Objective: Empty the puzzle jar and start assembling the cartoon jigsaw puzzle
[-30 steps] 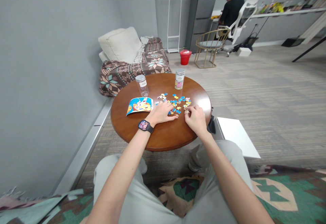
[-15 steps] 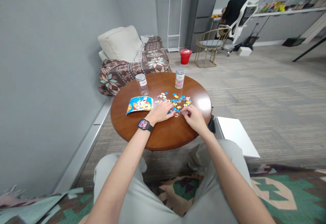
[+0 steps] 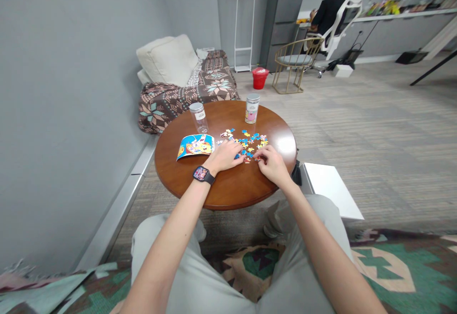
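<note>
Jigsaw puzzle pieces [image 3: 251, 149] in blue, yellow, white and brown lie scattered over the round brown table [image 3: 228, 192]. My left hand [image 3: 225, 156] rests among the near left pieces, fingers stretched out and partly covering some. At the near right edge of the spread, my right hand [image 3: 272, 164] pinches a small reddish puzzle piece [image 3: 258, 158] between thumb and fingertips, just above the wood or touching it; I cannot tell which. A brown-and-white piece [image 3: 247, 160] lies between the two hands. Left of my left hand is a curled picture sheet [image 3: 195, 146] with a cartoon print.
A clear jar [image 3: 200, 119] with a silver lid stands at the table's back left. Another lidded jar [image 3: 252, 109] with a printed label stands at the back right. A white box [image 3: 332, 187] sits right of the table. Far back, a person [image 3: 332, 6] sits at a counter.
The piece in my right fingers has turned from a thin pale edge to a reddish face. My right fingers have curled slightly; the left hand stays put.
</note>
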The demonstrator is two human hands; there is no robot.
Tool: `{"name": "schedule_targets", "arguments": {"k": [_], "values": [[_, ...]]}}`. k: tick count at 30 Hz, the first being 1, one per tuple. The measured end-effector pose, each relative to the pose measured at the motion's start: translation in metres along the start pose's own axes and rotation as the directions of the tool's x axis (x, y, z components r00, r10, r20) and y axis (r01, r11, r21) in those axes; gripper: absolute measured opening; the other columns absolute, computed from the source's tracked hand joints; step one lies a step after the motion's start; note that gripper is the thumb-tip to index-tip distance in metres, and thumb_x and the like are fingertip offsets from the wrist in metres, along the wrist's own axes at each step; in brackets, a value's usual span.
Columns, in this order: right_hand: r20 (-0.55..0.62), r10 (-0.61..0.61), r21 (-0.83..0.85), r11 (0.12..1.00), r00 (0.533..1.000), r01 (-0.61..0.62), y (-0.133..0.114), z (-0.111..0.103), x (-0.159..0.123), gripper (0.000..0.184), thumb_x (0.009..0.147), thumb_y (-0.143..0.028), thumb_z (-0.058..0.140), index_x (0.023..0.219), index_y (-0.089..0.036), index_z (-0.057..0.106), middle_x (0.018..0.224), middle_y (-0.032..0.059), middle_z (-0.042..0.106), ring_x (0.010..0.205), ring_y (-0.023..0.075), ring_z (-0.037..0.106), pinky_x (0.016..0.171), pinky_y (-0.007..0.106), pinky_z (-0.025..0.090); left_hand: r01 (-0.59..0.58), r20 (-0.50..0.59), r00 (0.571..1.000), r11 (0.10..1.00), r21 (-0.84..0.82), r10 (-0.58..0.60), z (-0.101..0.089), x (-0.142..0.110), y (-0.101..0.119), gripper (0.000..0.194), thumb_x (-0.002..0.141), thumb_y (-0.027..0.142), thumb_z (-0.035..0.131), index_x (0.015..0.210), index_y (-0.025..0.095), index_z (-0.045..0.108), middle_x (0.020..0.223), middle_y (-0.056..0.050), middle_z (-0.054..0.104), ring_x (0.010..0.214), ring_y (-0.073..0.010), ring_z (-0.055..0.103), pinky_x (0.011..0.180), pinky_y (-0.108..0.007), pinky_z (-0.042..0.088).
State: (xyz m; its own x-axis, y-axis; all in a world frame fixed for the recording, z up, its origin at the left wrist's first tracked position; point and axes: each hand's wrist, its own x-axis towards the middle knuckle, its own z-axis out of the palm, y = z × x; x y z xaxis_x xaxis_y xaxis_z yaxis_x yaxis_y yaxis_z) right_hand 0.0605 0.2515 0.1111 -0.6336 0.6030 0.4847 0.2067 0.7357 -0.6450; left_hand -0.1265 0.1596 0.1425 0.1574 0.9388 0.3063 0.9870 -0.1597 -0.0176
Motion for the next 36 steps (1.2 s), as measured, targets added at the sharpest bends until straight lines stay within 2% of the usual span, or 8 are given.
{"name": "schedule_targets", "arguments": {"k": [8,16,28,32,36], "values": [[0.013,0.005,-0.021,1.000,1.000,-0.005,-0.0007,-0.0001,-0.0008,0.027,0.073,-0.007,0.042,0.080,-0.018,0.066,0.085,0.0056,0.058,0.078,0.0184,0.058,0.076,0.032,0.049,-0.002,0.005,1.000,1.000,-0.003,0.002,-0.0012,0.0002,0.0005,0.021,0.094,0.034,0.048,0.086,0.017,0.059,0.088,-0.007,0.065,0.087,-0.0215,0.056,0.077,-0.034,0.039],[0.027,0.024,-0.033,0.999,0.999,-0.023,-0.0042,-0.0035,0.0005,0.026,0.074,-0.008,0.042,0.079,-0.019,0.065,0.081,0.0039,0.066,0.075,0.0177,0.059,0.076,0.031,0.048,0.000,0.002,1.000,1.000,-0.010,0.000,-0.0008,0.0002,0.0003,0.021,0.094,0.033,0.048,0.086,0.017,0.059,0.087,-0.007,0.065,0.087,-0.0216,0.056,0.078,-0.033,0.039],[0.048,0.028,-0.021,0.999,0.998,-0.027,-0.0029,-0.0015,-0.0003,0.033,0.075,-0.007,0.042,0.087,-0.022,0.068,0.095,0.0048,0.071,0.095,0.0214,0.062,0.090,0.039,0.049,-0.011,0.003,1.000,1.000,-0.015,0.011,0.0006,0.0000,-0.0007,0.021,0.093,0.034,0.049,0.088,0.018,0.060,0.086,-0.007,0.065,0.087,-0.0221,0.057,0.078,-0.034,0.040],[-0.036,0.017,-0.069,0.997,0.999,-0.019,0.0001,0.0009,0.0007,0.030,0.075,-0.006,0.043,0.086,-0.019,0.068,0.102,0.0097,0.063,0.101,0.0235,0.059,0.094,0.042,0.048,-0.020,-0.003,1.000,1.000,0.001,0.020,0.0016,0.0000,-0.0019,0.022,0.093,0.035,0.049,0.088,0.017,0.061,0.086,-0.007,0.065,0.087,-0.0220,0.057,0.080,-0.034,0.041],[-0.101,0.074,-0.180,0.979,0.992,-0.092,-0.0008,0.0034,0.0008,0.028,0.079,-0.009,0.047,0.095,-0.017,0.069,0.110,0.0144,0.059,0.108,0.0279,0.054,0.094,0.045,0.047,-0.017,-0.022,1.000,1.000,0.005,0.018,0.0006,0.0002,-0.0016,0.025,0.093,0.035,0.048,0.094,0.016,0.064,0.087,-0.008,0.064,0.087,-0.0225,0.057,0.080,-0.034,0.042]]}}
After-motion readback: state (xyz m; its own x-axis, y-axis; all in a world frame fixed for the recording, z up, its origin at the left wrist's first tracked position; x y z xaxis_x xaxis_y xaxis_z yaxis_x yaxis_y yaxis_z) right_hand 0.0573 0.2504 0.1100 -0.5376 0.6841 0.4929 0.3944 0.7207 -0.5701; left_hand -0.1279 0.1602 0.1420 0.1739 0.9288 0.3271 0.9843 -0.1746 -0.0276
